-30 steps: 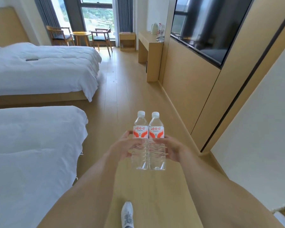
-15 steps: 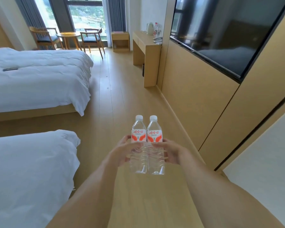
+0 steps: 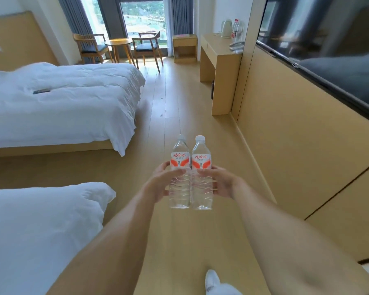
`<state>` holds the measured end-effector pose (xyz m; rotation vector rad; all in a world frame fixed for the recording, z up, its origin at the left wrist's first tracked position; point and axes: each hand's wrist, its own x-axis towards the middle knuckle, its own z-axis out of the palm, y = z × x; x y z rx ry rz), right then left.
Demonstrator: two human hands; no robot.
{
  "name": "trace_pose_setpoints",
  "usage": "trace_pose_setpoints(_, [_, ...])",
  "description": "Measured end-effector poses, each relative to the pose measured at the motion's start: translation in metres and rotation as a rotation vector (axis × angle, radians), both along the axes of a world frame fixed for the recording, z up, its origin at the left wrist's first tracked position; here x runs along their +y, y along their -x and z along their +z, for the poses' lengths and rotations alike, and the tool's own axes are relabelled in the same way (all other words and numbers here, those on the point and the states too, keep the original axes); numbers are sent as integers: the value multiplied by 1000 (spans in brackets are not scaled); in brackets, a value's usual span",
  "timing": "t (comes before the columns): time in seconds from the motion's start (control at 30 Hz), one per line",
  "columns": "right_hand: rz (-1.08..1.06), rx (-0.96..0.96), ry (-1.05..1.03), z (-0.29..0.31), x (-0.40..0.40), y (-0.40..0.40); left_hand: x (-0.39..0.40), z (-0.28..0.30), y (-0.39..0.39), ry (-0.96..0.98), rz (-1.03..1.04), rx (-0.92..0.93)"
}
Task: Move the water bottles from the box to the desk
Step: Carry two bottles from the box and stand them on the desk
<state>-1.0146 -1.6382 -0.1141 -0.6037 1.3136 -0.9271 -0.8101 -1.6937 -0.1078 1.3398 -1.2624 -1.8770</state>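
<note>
Two clear water bottles with white caps and red-and-white labels stand upright side by side in front of me. My left hand (image 3: 158, 184) grips the left bottle (image 3: 180, 160) and my right hand (image 3: 221, 183) grips the right bottle (image 3: 201, 160). The bottles touch each other, held above the wooden floor. The wooden desk (image 3: 219, 54) stands far ahead on the right against the wall, with a kettle (image 3: 226, 28) and other bottles (image 3: 237, 28) on it. No box is in view.
Two white beds lie on the left, the near bed (image 3: 41, 226) and the far bed (image 3: 62, 103). A wood-panelled wall with a dark TV (image 3: 328, 50) runs along the right. Chairs and a round table (image 3: 117, 42) stand by the window. My white shoe (image 3: 213, 282) shows below.
I have walked forward along the aisle; the desk and far bed appear closer. Both hands keep the same hold on the bottles. My shoe has come back into view.
</note>
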Motion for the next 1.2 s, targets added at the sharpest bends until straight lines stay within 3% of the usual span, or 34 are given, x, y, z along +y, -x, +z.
trace_pose_setpoints(0.5, [151,15,-26,6,-222,77,-193,6,73,20,124,2])
trace_pose_setpoints(0.77, [113,86,-23,-4,-373,91,-351,-17,89,37,89,19])
trace_pose_setpoints(1.2, [-12,50,-17,18,-601,112,-599,11,112,42,-23,0])
